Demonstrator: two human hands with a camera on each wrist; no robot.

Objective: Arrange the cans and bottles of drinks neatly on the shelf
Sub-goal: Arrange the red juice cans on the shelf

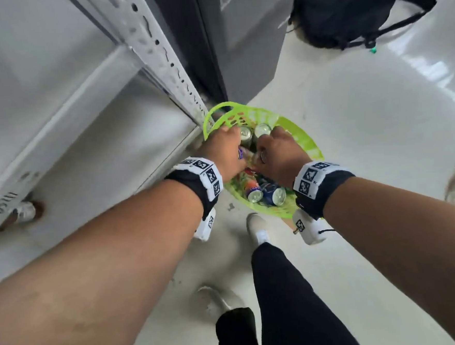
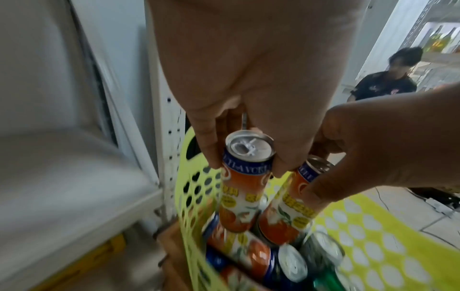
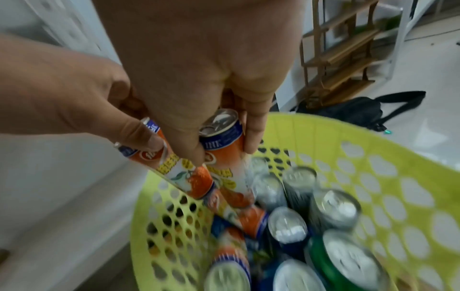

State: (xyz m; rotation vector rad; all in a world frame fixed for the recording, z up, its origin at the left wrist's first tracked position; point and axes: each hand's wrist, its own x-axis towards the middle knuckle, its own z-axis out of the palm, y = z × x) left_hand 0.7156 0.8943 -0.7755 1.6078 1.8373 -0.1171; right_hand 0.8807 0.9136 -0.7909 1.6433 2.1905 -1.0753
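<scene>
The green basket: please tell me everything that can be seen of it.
The green basket looks like lime-green plastic, round, with walls pierced by rows of holes and a cut-out handle at the rim. It stands on the pale floor beside the white shelf post. Inside lie mixed drink cans, orange, blue and green, some upright, some on their sides. The left hand and the right hand reach into it, each gripping an orange can.

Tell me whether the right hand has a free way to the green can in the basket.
Probably not yet: the right hand already grips an orange can. The green can lies uncovered in the basket, so the path itself looks free.
</scene>
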